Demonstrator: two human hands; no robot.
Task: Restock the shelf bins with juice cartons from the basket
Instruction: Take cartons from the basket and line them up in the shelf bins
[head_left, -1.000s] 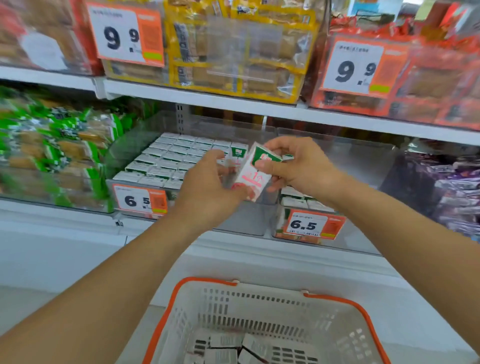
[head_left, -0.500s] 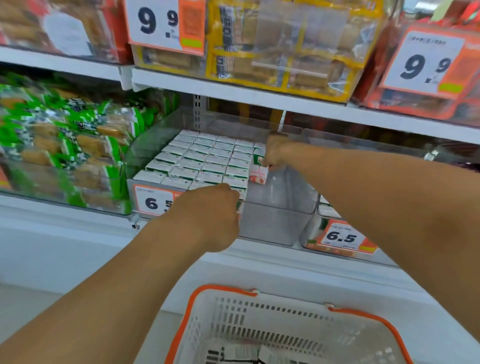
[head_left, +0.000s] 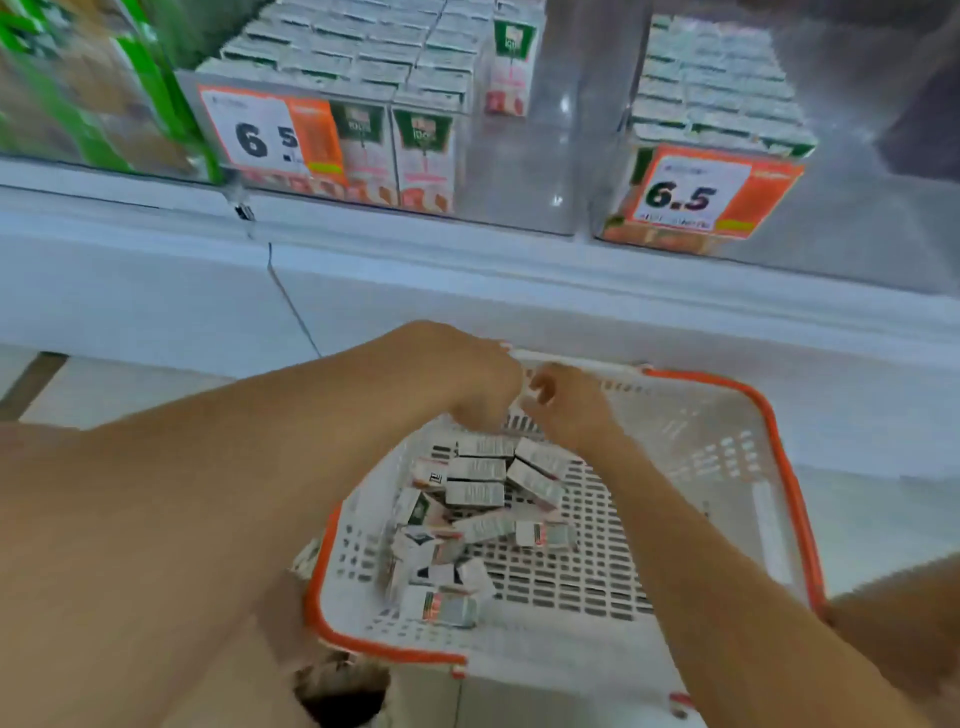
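Cartons (head_left: 475, 493) lie in a messy heap at the bottom of the basket (head_left: 784, 447), some flat, some tipped. Both hands reach down over the far end. The left hand (head_left: 480, 395) and the right hand (head_left: 563, 402) have curled fingers, but the picture is blurry — I cannot tell if either holds a carton. A quick grab could crush a soft box or drop it. The shelf bin (head_left: 519, 171) has a bare gap on its right side — a carton set there alone may fall over.
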